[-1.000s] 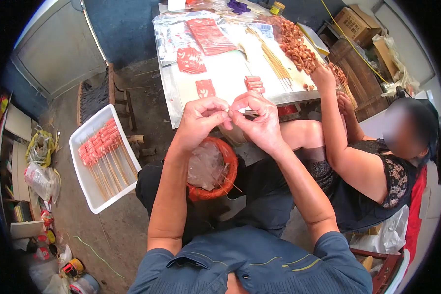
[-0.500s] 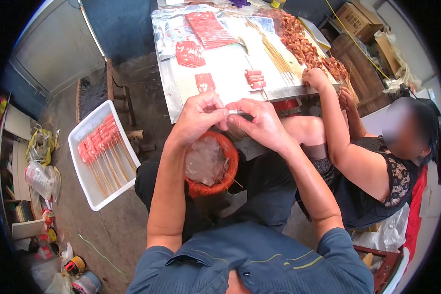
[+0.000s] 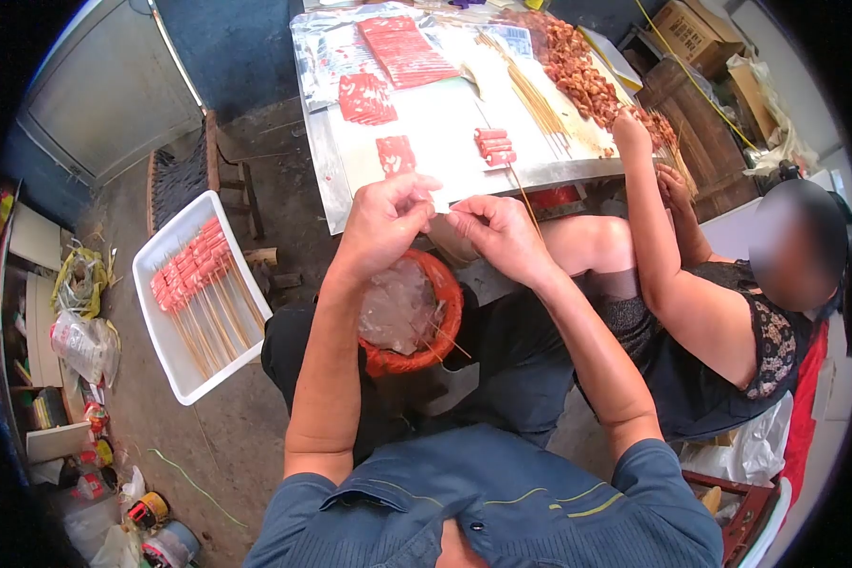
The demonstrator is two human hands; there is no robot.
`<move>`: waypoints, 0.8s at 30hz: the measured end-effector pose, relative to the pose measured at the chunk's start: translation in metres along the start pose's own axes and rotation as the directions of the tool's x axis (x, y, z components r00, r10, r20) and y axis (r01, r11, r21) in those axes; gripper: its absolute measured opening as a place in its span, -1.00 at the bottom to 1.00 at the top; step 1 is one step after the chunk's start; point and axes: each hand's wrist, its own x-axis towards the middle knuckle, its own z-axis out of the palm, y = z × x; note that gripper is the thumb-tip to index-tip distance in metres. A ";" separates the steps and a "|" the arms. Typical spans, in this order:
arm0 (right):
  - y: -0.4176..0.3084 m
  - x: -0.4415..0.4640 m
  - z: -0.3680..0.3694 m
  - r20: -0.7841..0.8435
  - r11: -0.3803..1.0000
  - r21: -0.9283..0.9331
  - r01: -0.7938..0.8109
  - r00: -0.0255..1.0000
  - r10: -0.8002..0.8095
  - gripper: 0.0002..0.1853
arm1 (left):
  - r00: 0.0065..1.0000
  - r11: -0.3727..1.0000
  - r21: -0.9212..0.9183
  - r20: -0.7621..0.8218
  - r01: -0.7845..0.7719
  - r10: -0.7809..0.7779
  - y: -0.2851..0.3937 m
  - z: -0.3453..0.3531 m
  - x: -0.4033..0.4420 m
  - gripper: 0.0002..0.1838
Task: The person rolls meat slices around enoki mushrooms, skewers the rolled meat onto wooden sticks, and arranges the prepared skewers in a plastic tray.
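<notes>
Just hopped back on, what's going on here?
The left hand and right hand are close together in front of the table; what they hold, if anything, is unclear. One skewer of red rolls overhangs the table edge. More loaded skewers lie in the white tray. A co-worker's hand is at the meat chunks.

Overexposed white worktop (image 3: 442, 142), fisheye-bent edges, black corners

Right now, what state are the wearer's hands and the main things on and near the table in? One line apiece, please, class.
Left hand: raised, fingers curled; grip unclear
Right hand: raised, fingers bent; grip unclear
Meat-roll skewer: loaded, lying down
Bare skewers: unloaded, in a loose bundle
Meat chunks: loose, heaped
White tray: open, holding loaded skewers
Orange-lined bucket: open, clear plastic inside
</notes>
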 end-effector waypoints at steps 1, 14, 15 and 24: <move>-0.002 0.000 0.000 -0.002 1.000 0.001 -0.001 1.000 0.001 -0.84 | 0.999 0.999 0.017 -0.019 -0.042 0.042 0.000 0.001 0.000 -0.81; -0.008 0.010 0.017 -0.405 0.969 -0.120 0.217 0.880 -0.247 -0.89 | 0.989 0.842 -0.537 -0.091 0.053 -0.120 -0.007 0.034 0.000 -0.92; -0.008 0.010 0.018 -0.411 0.957 -0.191 0.217 0.868 -0.279 -0.90 | 0.984 0.813 -0.580 -0.106 0.056 -0.144 -0.007 0.037 0.000 -0.89; -0.012 0.009 0.018 -0.392 0.920 -0.267 0.287 0.840 -0.376 -0.88 | 0.991 0.785 -0.613 -0.024 0.086 -0.128 -0.011 0.024 0.000 -0.85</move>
